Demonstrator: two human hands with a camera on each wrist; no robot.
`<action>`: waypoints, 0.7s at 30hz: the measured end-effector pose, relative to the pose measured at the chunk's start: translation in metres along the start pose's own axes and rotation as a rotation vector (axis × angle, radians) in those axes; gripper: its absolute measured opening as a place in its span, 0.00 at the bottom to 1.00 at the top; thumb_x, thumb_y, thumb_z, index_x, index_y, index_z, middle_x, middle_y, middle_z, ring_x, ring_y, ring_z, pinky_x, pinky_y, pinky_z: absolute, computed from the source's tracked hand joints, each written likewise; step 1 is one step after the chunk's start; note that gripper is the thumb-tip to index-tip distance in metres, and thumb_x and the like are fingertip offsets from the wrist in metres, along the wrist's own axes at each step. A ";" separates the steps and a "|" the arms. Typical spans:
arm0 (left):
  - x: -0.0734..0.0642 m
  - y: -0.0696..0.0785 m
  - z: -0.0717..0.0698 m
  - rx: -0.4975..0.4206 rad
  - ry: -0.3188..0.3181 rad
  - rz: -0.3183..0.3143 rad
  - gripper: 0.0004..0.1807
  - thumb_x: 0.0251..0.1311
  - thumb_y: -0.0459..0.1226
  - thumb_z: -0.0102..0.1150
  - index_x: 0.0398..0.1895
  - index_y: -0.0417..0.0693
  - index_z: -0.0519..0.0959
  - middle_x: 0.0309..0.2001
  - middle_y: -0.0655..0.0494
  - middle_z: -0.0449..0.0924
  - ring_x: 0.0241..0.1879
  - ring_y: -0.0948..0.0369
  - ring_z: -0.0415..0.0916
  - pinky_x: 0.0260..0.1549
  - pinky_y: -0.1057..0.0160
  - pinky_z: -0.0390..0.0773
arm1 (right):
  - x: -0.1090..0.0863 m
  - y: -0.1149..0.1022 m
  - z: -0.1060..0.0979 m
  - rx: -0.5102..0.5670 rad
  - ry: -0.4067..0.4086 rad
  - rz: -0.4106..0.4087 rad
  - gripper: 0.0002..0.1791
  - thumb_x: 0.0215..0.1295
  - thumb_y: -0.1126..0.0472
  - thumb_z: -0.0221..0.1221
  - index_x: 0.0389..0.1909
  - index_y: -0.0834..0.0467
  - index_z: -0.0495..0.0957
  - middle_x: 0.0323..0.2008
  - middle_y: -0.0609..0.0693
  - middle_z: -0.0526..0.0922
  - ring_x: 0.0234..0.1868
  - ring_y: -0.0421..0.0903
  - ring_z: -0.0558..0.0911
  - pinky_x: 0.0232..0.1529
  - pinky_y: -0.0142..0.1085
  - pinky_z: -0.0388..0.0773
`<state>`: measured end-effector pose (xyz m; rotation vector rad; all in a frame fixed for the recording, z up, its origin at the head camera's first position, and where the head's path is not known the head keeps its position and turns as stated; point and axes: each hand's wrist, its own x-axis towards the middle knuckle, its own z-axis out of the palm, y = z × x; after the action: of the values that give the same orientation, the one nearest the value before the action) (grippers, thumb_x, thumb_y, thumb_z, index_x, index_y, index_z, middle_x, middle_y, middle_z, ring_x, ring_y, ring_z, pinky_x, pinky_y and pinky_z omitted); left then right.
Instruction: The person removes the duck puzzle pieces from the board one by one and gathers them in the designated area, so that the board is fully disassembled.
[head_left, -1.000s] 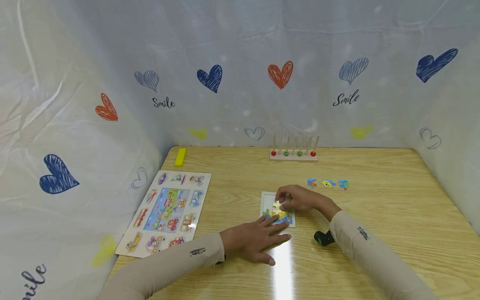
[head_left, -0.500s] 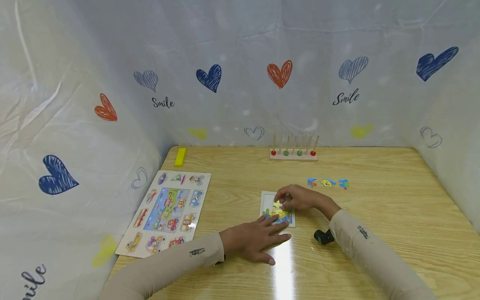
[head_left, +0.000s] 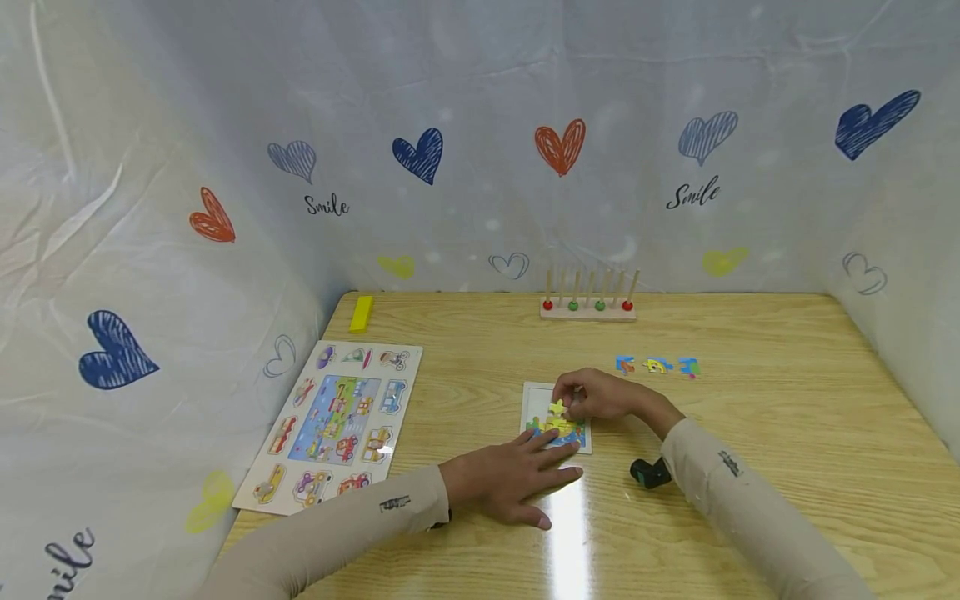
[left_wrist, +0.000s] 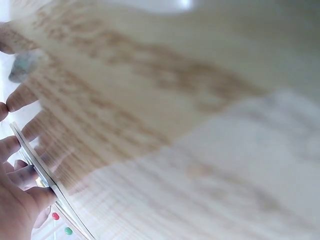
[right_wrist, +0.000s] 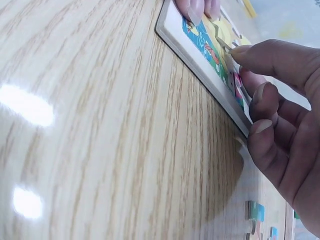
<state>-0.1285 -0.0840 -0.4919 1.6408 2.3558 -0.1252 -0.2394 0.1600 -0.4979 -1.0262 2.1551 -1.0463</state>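
My right hand [head_left: 600, 393] pinches a yellow jigsaw piece [head_left: 557, 407] between thumb and index finger, over the small white-framed puzzle tray [head_left: 527, 404]. In the right wrist view the thumb's tip is right at the piece's edge, and the other fingers curl beside the tray rim [right_wrist: 200, 82]. Fitted pieces with a blue sea picture [right_wrist: 196, 36] fill the tray's near part. My left hand [head_left: 517, 482] lies flat with fingers spread, its fingertips resting on the near part of the tray and partly hiding the picture. The left wrist view shows the tray edge-on among fingers.
Several loose things lie around: three jigsaw pieces [head_left: 657, 366] right of the tray, a vehicle puzzle board [head_left: 340, 354] at left, a yellow block [head_left: 362, 314] and a peg stand with beads [head_left: 588, 314] at the back. A small black object [head_left: 648, 473] sits by the right sleeve.
The right fingers and the yellow jigsaw piece have shifted only very slightly over the tray. The left hand and the loose pieces stay where they were.
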 end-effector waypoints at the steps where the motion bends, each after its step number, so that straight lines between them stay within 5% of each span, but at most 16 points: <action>1: 0.000 0.000 0.000 0.001 0.000 0.001 0.42 0.73 0.65 0.34 0.82 0.59 0.45 0.83 0.51 0.33 0.81 0.44 0.36 0.76 0.44 0.49 | 0.000 0.000 0.000 0.008 -0.001 0.001 0.09 0.67 0.65 0.64 0.47 0.58 0.80 0.36 0.51 0.79 0.35 0.43 0.75 0.40 0.33 0.76; 7: 0.000 0.000 -0.001 0.001 -0.009 -0.004 0.42 0.73 0.66 0.34 0.82 0.59 0.44 0.83 0.51 0.33 0.81 0.45 0.34 0.76 0.44 0.49 | -0.001 0.000 0.000 0.063 -0.013 0.012 0.10 0.67 0.66 0.63 0.47 0.60 0.79 0.38 0.54 0.80 0.38 0.45 0.77 0.41 0.34 0.77; 14: 0.000 0.001 -0.001 0.003 -0.010 -0.006 0.42 0.73 0.66 0.33 0.82 0.59 0.44 0.83 0.51 0.33 0.81 0.44 0.34 0.76 0.44 0.49 | 0.001 0.002 0.001 0.121 -0.014 0.021 0.08 0.69 0.64 0.62 0.47 0.62 0.78 0.34 0.54 0.80 0.29 0.41 0.76 0.29 0.31 0.76; 21: -0.001 0.001 -0.003 0.014 -0.002 -0.002 0.42 0.72 0.66 0.34 0.82 0.59 0.45 0.83 0.50 0.35 0.80 0.44 0.36 0.76 0.44 0.50 | 0.003 0.002 0.002 0.117 0.007 -0.019 0.07 0.70 0.65 0.61 0.46 0.61 0.79 0.33 0.54 0.80 0.29 0.40 0.76 0.33 0.31 0.76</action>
<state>-0.1273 -0.0841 -0.4887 1.6435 2.3608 -0.1440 -0.2407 0.1572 -0.5011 -0.9921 2.0660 -1.1719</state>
